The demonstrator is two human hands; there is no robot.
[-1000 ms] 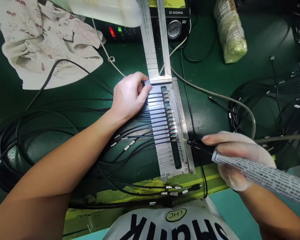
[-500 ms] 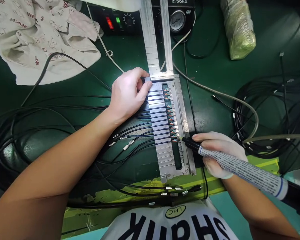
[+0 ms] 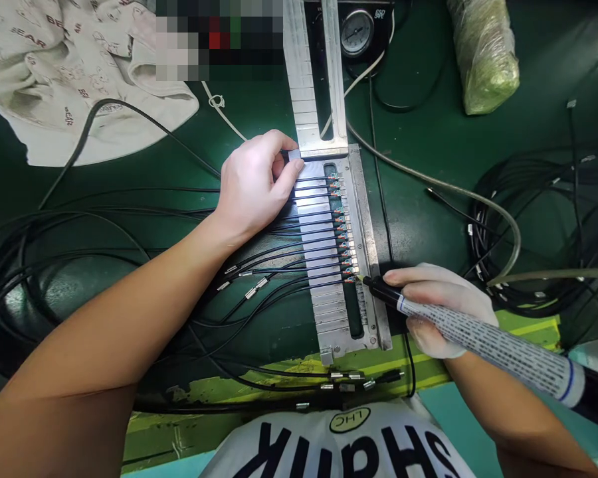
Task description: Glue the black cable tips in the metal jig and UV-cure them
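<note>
A long metal fixture [image 3: 366, 252] lies on the green bench with several thin black cables [image 3: 279, 262] clamped across it, their small connector ends lined up in its slot. My left hand [image 3: 254, 186] rests on the fixture's upper left, fingers curled and pinching a small grey block [image 3: 294, 156] at its top edge. My right hand [image 3: 441, 305], in a thin glove, grips a pen-shaped dispensing tool [image 3: 478, 335] with a printed white barrel. Its black tip [image 3: 366, 281] touches the lowest connector in the row.
Bundles of black cable [image 3: 543, 219] coil at the right and left. A beige printed cloth [image 3: 64, 73] lies at the back left. A control box with a pressure gauge [image 3: 357, 31] stands behind the fixture, and a wrapped bundle [image 3: 486, 53] sits back right. A grey hose [image 3: 453, 196] runs to the tool.
The right hand has brought the tool's tip leftward onto the lowest connector and held it there. The left hand stays on the block. The view has shifted slightly.
</note>
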